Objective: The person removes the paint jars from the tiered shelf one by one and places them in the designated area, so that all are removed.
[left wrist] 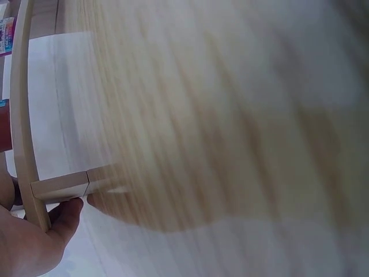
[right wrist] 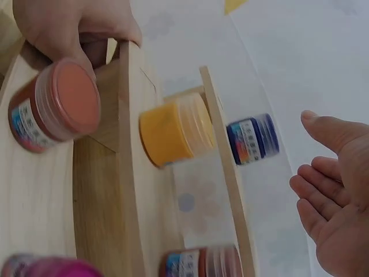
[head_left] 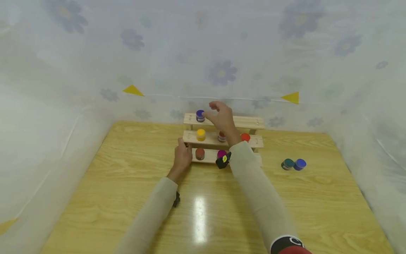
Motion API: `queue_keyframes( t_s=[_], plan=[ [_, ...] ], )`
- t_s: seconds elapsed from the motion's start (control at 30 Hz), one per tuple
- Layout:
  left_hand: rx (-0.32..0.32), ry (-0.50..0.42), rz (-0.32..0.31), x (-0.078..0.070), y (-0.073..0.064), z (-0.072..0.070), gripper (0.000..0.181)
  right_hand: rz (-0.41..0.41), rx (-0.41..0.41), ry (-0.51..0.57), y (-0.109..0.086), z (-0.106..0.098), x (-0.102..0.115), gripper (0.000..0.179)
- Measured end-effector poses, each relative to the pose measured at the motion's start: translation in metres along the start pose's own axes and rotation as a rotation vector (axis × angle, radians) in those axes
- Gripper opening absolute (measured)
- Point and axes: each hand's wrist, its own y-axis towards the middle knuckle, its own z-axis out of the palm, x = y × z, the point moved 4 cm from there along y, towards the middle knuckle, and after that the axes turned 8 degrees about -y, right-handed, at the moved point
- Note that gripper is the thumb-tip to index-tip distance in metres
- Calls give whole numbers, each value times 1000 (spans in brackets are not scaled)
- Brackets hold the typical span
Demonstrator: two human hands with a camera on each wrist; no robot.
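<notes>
A three-tier wooden rack (head_left: 241, 121) stands at the back of the table. My left hand (head_left: 183, 155) grips its left end; in the left wrist view, fingers (left wrist: 70, 218) curl round the wooden frame. On the top tier, at the left, sits a dark blue paint jar (head_left: 200, 115). My right hand (head_left: 223, 118) is just right of this jar, thumb and fingers spread apart with nothing between them. Below stand a yellow jar (right wrist: 176, 130), a brown-orange jar (right wrist: 75, 104), a dark red jar (head_left: 221, 136), a red jar (head_left: 245, 137) and a magenta jar (head_left: 221, 154), partly hidden by the right wrist's camera.
A dark green jar (head_left: 287, 164) and a blue jar (head_left: 299, 164) stand side by side on the table (head_left: 127, 176), right of the rack. Behind the table hangs a pale flowered sheet (head_left: 165, 63) with yellow triangles on it.
</notes>
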Motion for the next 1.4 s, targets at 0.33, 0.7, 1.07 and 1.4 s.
queue_keyframes(
  t_s=[0.33, 0.7, 1.07, 1.4],
  plan=[
    [0, -7, 16, 1, 1, 0, 25, 24, 33, -47, 4, 27, 4, 53],
    [-20, 11, 9, 3, 1, 0, 23, -15, -19, -102, 0, 38, 6, 43],
    [-30, 13, 16, 2, 3, 1, 23, -50, -60, -96, 0, 36, 5, 40],
    [-36, 0, 38, 1, 4, 2, 23, -89, -63, -88, -3, 33, 5, 40]
  ],
)
